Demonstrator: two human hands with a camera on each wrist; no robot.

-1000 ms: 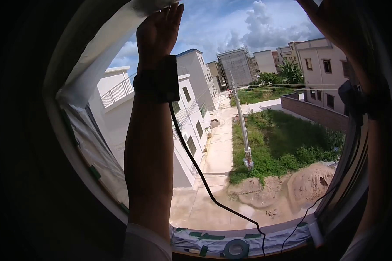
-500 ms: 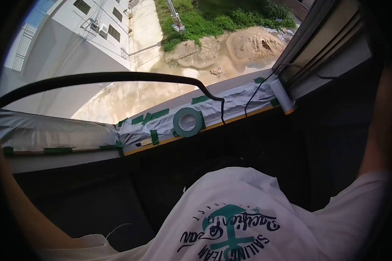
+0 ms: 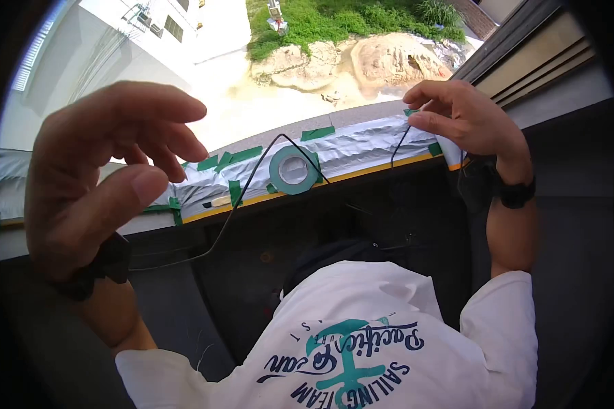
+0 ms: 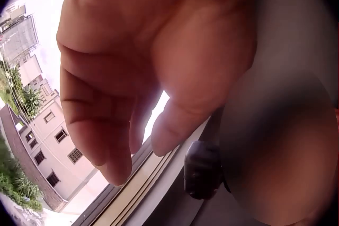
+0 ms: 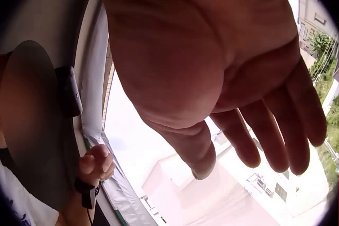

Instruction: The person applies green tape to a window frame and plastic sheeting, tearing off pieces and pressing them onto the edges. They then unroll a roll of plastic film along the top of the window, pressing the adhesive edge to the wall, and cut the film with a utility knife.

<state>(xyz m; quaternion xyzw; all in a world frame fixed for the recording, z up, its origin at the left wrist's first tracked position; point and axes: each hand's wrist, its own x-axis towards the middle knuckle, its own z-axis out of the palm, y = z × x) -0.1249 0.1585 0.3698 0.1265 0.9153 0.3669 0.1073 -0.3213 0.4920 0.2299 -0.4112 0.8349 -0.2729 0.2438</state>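
Note:
My left hand point(image 3: 82, 184) hovers in front of the window's left side in the head view, its fingers loosely bent and the thumb apart from them. Nothing shows between them in the left wrist view. At the right end of the sill is my right hand point(image 3: 467, 119), also loosely bent, with nothing in it; in the right wrist view its fingers point(image 5: 278, 136) spread slightly. Between the hands, a green roll of tape point(image 3: 278, 169) rests on the sill's plastic sheeting point(image 3: 361, 142). That sheeting is fixed with green tape strips point(image 3: 318, 133).
A small brush-like tool point(image 3: 220, 202) lies on the sill left of the tape roll. A white roll point(image 3: 449, 150) stands at the right corner, by the window's sliding frame point(image 3: 525, 54). A thin black cable point(image 3: 252, 170) crosses before the sill. Outside, the ground lies well below.
Both hands have come down from the upper window opening to sill height. The head view has tilted from the street down to the sill and the shirt.

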